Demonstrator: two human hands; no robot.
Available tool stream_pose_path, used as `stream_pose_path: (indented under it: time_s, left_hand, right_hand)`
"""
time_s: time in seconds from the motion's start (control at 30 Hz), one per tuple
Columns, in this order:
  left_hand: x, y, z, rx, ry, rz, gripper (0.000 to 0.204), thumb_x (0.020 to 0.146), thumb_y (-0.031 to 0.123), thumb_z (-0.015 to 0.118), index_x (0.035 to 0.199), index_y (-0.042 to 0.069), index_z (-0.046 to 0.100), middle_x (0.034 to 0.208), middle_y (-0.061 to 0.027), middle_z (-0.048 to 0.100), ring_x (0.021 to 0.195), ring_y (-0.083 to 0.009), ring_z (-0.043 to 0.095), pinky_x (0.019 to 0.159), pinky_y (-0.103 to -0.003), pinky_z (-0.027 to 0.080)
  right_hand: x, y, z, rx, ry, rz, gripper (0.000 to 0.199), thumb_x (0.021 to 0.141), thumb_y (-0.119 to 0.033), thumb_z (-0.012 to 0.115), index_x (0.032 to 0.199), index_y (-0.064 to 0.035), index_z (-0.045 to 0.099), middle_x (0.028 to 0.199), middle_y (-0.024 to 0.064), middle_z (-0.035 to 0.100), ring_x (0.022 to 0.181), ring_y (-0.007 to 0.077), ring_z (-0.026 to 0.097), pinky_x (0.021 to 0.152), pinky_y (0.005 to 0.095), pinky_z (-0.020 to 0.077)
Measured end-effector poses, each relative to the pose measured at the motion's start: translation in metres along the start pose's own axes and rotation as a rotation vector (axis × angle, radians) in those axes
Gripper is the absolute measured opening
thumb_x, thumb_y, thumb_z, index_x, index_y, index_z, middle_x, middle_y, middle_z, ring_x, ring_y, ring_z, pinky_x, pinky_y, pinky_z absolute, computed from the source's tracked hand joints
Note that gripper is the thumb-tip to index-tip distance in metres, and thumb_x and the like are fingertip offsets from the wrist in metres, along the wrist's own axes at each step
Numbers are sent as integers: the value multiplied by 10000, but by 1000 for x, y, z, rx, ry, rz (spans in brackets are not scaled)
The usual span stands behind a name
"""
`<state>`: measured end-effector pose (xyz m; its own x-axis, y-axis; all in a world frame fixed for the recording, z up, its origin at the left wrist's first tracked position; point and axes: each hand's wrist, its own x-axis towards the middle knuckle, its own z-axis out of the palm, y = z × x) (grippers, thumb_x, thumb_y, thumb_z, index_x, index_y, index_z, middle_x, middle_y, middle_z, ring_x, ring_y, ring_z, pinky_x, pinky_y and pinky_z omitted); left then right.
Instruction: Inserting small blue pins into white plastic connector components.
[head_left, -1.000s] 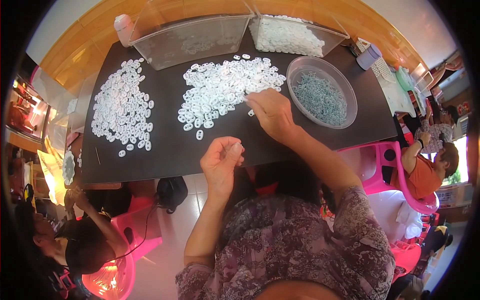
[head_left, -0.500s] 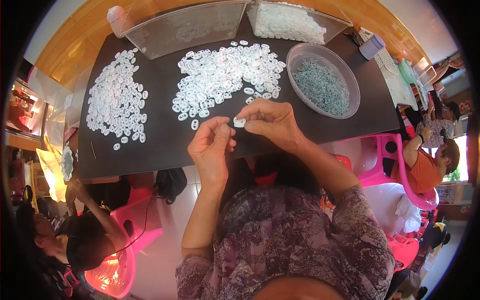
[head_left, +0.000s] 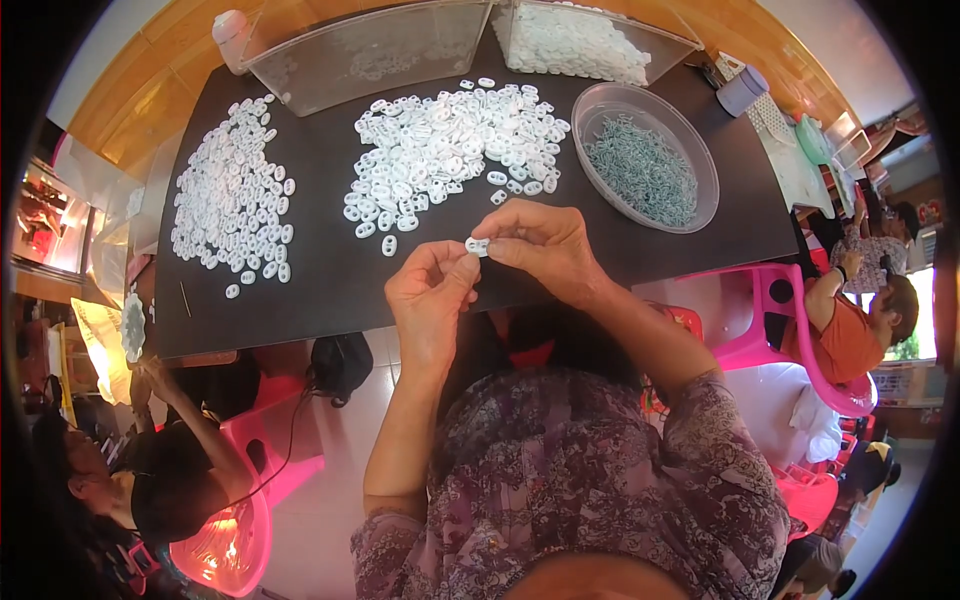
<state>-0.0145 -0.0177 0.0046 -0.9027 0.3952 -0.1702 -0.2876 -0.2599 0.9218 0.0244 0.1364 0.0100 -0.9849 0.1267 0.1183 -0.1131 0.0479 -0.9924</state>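
Between thumb and fingertips my right hand (head_left: 548, 250) pinches a small white oval plastic piece (head_left: 477, 246) with two holes, just above the table's near edge. Against its left end, my left hand (head_left: 432, 285) has its thumb and index finger pressed together at the piece; whether something tiny sits between them is hidden. Beyond the hands spreads a large heap of the same white pieces (head_left: 440, 150). To the right, a round clear plastic bowl (head_left: 708, 200) holds many small grey-green metal parts (head_left: 640, 170), too fine to tell their kind.
A second heap of white pieces (head_left: 230, 190) lies on the dark table (head_left: 320, 290) at left. Two clear bins (head_left: 370, 65) (head_left: 660, 70) stand at the back, the right one filled with white pieces. A lidded cup (head_left: 742, 92) is at back right. Other people sit on both sides.
My left hand has moved right and its fingertips now meet the white piece. The piece has turned so its holed face shows more; my right hand stays nearly in place.
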Motion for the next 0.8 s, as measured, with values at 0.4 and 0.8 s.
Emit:
stream_pose_path:
  time_s: [0.4, 0.8]
  left_hand:
    - [-1, -4, -2, 17, -49, -27, 101, 807, 74, 653, 860, -1, 611, 695, -43, 593, 520, -72, 498, 458, -180, 352]
    - [-5, -18, -3, -68, -109, 90, 239, 828, 39, 632, 1054, -23, 588, 765, -53, 604, 598, -86, 542, 518, -193, 425]
  right_hand:
    - [17, -8, -25, -129, 257, -13, 160, 768, 4, 628, 928, 10, 641, 886, 43, 639, 800, 85, 573, 727, 224, 463]
    - [175, -78, -192, -1075, 840, -313, 209, 688, -177, 660, 853, -50, 679, 742, 88, 663, 705, 189, 625, 650, 315, 471]
